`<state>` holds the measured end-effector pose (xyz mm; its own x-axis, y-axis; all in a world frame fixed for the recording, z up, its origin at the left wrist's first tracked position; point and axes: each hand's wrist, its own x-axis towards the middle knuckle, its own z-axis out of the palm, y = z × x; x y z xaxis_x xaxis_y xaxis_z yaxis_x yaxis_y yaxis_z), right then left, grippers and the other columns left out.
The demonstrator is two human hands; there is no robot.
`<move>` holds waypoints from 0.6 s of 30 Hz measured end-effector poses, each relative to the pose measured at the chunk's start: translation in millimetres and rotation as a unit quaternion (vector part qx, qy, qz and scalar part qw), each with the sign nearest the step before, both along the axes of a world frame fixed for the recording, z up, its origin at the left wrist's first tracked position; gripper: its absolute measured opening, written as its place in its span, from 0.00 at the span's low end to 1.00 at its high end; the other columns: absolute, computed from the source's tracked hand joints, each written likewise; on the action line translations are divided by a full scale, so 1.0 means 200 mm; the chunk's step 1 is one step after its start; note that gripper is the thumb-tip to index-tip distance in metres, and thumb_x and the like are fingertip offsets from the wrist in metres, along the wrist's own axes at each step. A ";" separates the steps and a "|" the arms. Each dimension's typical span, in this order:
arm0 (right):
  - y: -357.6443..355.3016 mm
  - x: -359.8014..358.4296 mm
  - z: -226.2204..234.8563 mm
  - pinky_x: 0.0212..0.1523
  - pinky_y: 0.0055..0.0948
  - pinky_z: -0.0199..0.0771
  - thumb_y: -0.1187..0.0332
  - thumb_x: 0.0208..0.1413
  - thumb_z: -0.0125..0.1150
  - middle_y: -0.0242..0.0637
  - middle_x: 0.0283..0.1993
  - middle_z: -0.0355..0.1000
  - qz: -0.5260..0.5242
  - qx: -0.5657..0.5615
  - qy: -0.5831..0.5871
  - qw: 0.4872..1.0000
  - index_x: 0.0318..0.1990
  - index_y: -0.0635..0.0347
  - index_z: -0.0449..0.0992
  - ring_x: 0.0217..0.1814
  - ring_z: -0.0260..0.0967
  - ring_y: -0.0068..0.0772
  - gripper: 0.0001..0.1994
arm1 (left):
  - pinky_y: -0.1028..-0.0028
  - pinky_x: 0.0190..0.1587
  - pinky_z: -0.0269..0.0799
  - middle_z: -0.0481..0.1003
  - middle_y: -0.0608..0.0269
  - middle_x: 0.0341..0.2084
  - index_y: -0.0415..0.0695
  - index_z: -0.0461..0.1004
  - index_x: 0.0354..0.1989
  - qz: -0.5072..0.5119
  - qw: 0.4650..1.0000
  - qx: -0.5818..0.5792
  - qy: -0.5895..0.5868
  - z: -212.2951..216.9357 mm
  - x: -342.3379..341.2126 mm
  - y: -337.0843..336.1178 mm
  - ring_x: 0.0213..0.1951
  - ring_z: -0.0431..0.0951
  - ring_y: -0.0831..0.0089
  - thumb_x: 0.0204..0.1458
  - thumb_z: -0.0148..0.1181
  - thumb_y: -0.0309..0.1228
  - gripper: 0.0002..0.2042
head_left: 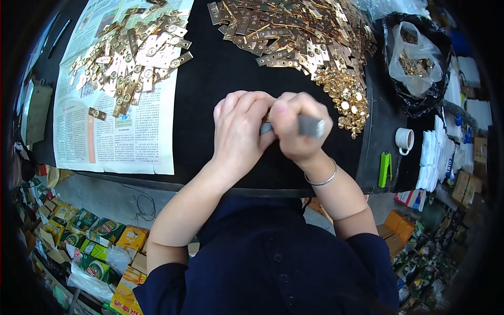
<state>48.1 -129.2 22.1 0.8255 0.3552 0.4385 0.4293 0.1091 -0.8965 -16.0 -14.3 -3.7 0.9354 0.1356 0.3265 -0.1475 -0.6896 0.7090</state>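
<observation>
black matte table [210, 79] | hands together: right hand [300, 127] clamps grey metal tool [310, 126], left hand [242, 131] curled beside

A black-topped table [210, 84] carries a newspaper [115, 142], heaped brass plates [294, 31], gold studs [346, 100], a white cup [404, 140].

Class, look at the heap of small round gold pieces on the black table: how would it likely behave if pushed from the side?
The heap of round gold pieces would probably spread, being loose. Round pieces may roll toward the black table edge. Shiny metal, so likely slippery.
</observation>
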 end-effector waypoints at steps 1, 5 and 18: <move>0.00 -0.01 0.00 0.20 0.29 0.62 0.72 0.69 0.49 0.32 0.15 0.57 0.001 -0.054 -0.092 0.994 0.23 0.57 0.60 0.14 0.53 0.23 0.18 | 0.59 0.58 0.63 0.77 0.70 0.44 0.50 0.80 0.44 -0.001 1.000 0.000 -0.001 0.00 0.00 0.00 0.52 0.73 0.62 0.36 0.79 0.30 0.23; -0.02 0.04 -0.03 0.17 0.24 0.60 0.76 0.65 0.58 0.30 0.16 0.65 0.001 0.041 0.053 0.998 0.22 0.60 0.64 0.16 0.60 0.16 0.17 | 0.59 0.59 0.63 0.77 0.69 0.45 0.49 0.80 0.45 0.007 1.000 -0.003 0.009 0.00 -0.01 -0.01 0.53 0.73 0.62 0.35 0.79 0.30 0.24; -0.06 0.03 -0.05 0.17 0.23 0.63 0.76 0.67 0.56 0.29 0.16 0.65 0.059 0.009 -0.002 0.998 0.25 0.60 0.66 0.16 0.62 0.18 0.15 | 0.59 0.58 0.64 0.78 0.69 0.44 0.48 0.80 0.44 0.008 1.000 0.011 -0.004 0.00 0.00 -0.02 0.52 0.74 0.62 0.35 0.80 0.31 0.24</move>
